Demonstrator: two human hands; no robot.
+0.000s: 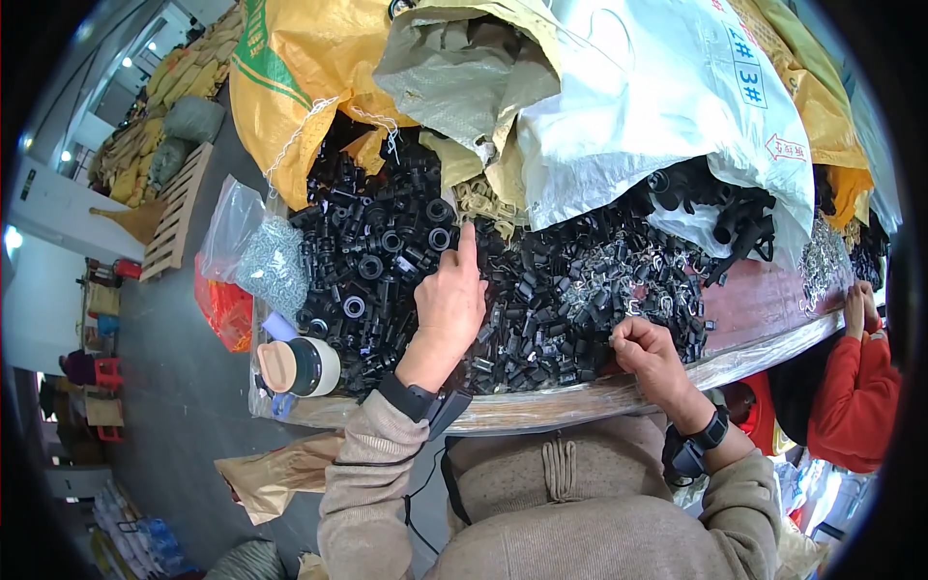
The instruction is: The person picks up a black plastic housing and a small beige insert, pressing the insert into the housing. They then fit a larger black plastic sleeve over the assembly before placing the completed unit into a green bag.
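Observation:
My left hand (450, 302) reaches over the heap with its index finger stretched out, the tip at the near edge of a small pile of beige plastic parts (485, 203). Nothing shows in that hand; its other fingers are partly hidden. Under and left of it lie black ring-ended plastic parts (371, 266). My right hand (650, 360) is closed in a pinch near the table's front edge; whatever its fingertips hold is too small to make out. Beside it spreads a heap of small black parts (522, 338) mixed with shiny metal clips (619, 275).
Yellow (300, 58) and white (667, 106) woven sacks spill parts at the back. At the left stand a lidded cup (314, 367) and a clear bag of screws (274, 256). The wrapped table edge (541, 414) runs before me. A co-worker's red sleeve (855, 396) is at the right.

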